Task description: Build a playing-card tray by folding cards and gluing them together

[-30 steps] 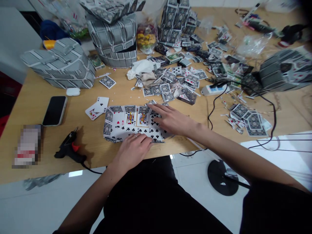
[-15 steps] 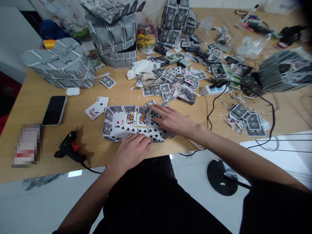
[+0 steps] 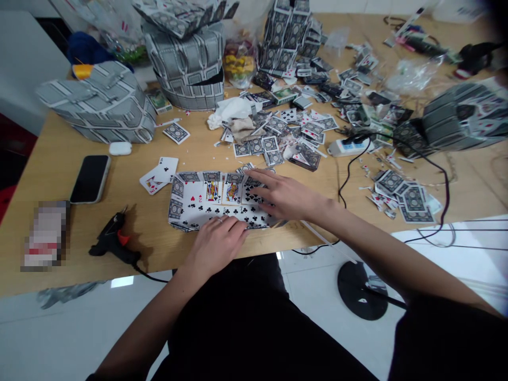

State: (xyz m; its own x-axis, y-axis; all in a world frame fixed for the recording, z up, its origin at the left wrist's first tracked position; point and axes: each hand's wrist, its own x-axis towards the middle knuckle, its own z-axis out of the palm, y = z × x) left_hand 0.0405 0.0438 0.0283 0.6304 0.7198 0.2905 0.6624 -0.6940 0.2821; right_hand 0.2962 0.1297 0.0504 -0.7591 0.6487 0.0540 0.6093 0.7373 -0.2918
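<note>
A shallow tray made of playing cards (image 3: 214, 209) lies on the table before me, card faces inside and grey backs folded up along its rim. My left hand (image 3: 220, 238) is closed over the near wall, its fingers bent across the edge and its thumb hidden. Over the right end, my right hand (image 3: 288, 196) has its fingers spread, the foremost tip touching the far wall and the others above the card faces. Two loose playing cards (image 3: 161, 174) lie just left of the tray. Closer to the table's front edge rests a black glue gun (image 3: 113, 238).
A phone (image 3: 90, 179) and a white earbud case (image 3: 119, 148) lie left. Woven card baskets (image 3: 103, 103) stand behind. Scattered cards (image 3: 273, 127) spread over the middle, with a power strip (image 3: 347, 147) beside them and its black cable (image 3: 446, 185) looping along the right.
My right hand has shifted slightly right, its fingers more spread and raised over the tray. My left hand stays at the near wall. The whole view has shifted a little.
</note>
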